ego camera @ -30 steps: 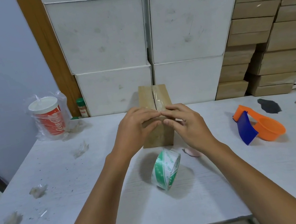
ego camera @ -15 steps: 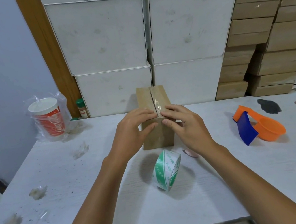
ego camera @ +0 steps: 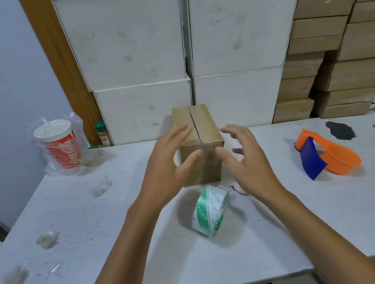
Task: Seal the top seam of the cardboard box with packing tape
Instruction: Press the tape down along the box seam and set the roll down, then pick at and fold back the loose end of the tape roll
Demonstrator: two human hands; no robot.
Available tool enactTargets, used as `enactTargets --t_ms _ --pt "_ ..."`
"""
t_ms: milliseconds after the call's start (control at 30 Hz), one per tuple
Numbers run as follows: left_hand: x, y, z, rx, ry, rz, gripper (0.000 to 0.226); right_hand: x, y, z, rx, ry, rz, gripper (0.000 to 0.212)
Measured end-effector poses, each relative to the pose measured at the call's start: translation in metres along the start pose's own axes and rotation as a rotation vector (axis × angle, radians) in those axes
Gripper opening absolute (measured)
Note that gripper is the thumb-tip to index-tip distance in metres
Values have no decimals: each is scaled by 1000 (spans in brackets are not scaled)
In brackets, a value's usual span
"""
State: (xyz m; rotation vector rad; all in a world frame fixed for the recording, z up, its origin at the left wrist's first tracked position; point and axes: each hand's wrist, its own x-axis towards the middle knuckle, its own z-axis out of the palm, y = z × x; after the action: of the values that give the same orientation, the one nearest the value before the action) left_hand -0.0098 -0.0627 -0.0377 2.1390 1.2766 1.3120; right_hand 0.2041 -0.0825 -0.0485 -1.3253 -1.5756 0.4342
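Both my hands, left and right, hover spread and empty flanking the box; tape roll lies just nearer me.

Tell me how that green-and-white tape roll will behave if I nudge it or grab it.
The tape roll stands on its rim on the table, leaning slightly, so a nudge would probably send it rolling or tip it flat. It looks like a rigid ring, likely firm to grip through the core. Its glossy printed surface may be somewhat slick.
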Motion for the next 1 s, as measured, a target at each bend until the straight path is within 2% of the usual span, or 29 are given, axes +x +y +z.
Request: enactTargets --t_ms 67,200,267,367,500,700,833,1000 --pt "-28 17 -1 -137 43 -125 54 -19 -2 -5 12 44 142 17" --pt "-82 42 17 -275 -212 -426 81 -46 2 -1 -21 -295 449 49" --pt "-96 43 28 -289 -224 -445 79 -48 -2 0 21 -373 506 55" --pt "-108 44 33 -303 -166 -437 67 -46 -11 -3 194 -416 582 46" --pt "-121 46 32 -320 -157 -433 72 -45 -20 -10 279 -448 565 28" --pt "-123 44 35 -375 -180 -426 84 -48 -27 -9 410 -360 467 14" --pt "-121 40 34 -385 -152 -446 87 -53 -27 -8 432 -419 412 10" --pt "-122 38 34 -422 -167 -439 79 -54 -30 -9 330 -430 373 19"
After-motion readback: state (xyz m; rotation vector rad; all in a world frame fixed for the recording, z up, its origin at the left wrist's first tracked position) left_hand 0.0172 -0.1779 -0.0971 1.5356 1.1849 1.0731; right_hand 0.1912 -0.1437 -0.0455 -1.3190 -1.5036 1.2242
